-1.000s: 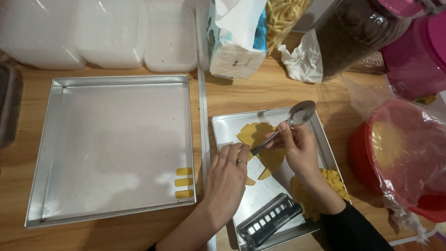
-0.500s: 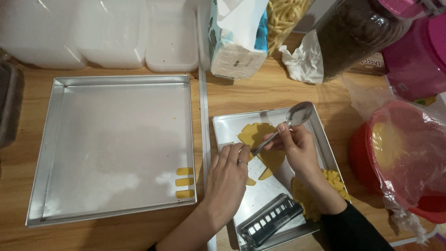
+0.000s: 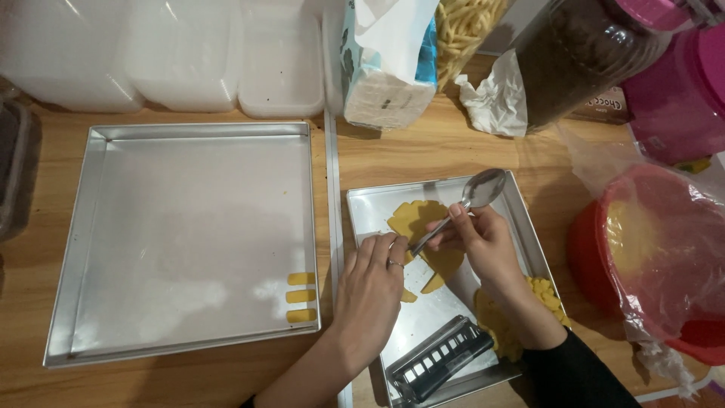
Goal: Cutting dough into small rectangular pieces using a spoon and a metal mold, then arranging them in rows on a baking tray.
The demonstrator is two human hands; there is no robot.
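We find the right hand [image 3: 487, 242] closed around a metal spoon [image 3: 461, 208], handle end down against the flat yellow dough sheet [image 3: 423, 227] in the small tray [image 3: 521, 219]; the bowl of the spoon points to the far right. The left hand [image 3: 370, 291] lies loosely open, fingertips curled onto the near left edge of the dough; whether it pinches a piece, we cannot tell. In our judgement the step in hand is lifting a cut strip free of the sheet; the next move calls for a gentle lever under the strip so it comes away unbroken.

Containers: the small tray also holds loose dough scraps, a heap of crumbled dough [image 3: 529, 310] at its near right, and a dark slotted cutter [image 3: 442, 366] at its near edge. The large tray [image 3: 83, 227] to the left carries three short dough strips [image 3: 300, 296] stacked at its near right corner. A red bowl [image 3: 589, 257] under clear plastic film on the right holds pale yellow dough.
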